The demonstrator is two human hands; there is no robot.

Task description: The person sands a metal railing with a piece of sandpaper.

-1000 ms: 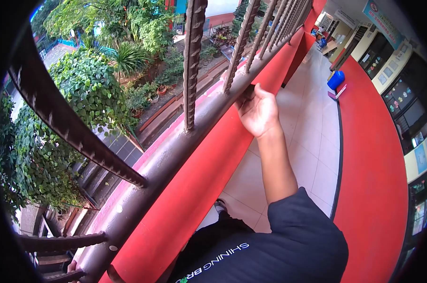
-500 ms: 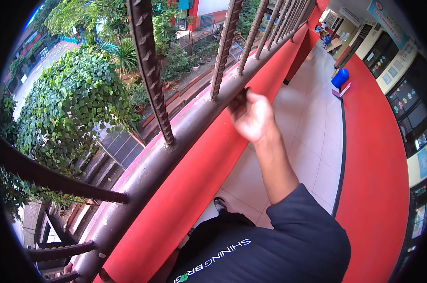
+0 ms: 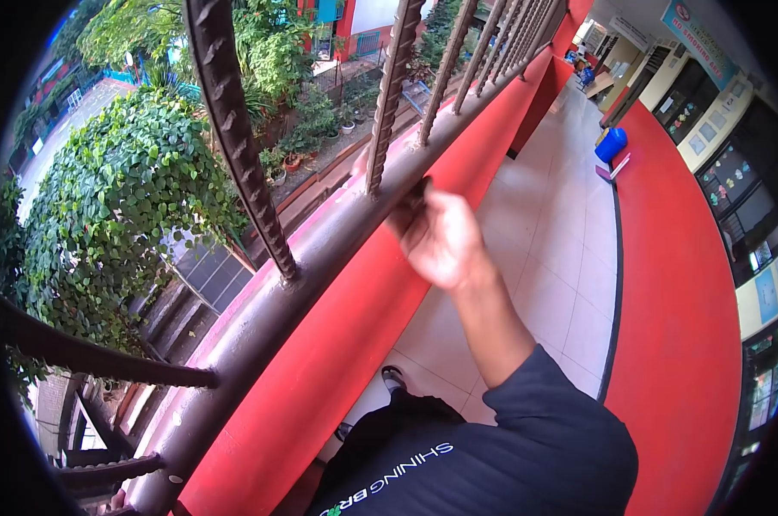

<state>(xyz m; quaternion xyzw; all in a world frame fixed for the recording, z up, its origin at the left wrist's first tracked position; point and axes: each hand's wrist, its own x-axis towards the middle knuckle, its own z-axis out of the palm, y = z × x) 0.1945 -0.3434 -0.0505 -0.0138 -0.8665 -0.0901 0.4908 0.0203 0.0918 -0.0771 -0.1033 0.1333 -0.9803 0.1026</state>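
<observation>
My right hand [image 3: 439, 236] is at the side of the thick brown rail [image 3: 320, 245], palm turned up and fingers curled in at the rail's underside. Something small and dark shows by its thumb and fingers, too blurred to make out. Upright twisted bars [image 3: 238, 146] rise from the rail. At the lower left edge, a bit of skin that seems to be my left hand [image 3: 119, 497] shows beside the rail and the lowest bars; its fingers are mostly hidden.
Below the rail runs a red wall [image 3: 320, 348], beside a tiled floor [image 3: 535, 249]. Across the walkway are a red ledge [image 3: 673, 301] and a blue container [image 3: 611, 144]. Beyond the bars stand leafy plants [image 3: 122, 181]. My shoe [image 3: 392, 376] is on the floor.
My right hand has slid down and left along the rail, toward my body. The view has shifted slightly, so the bars sit further left.
</observation>
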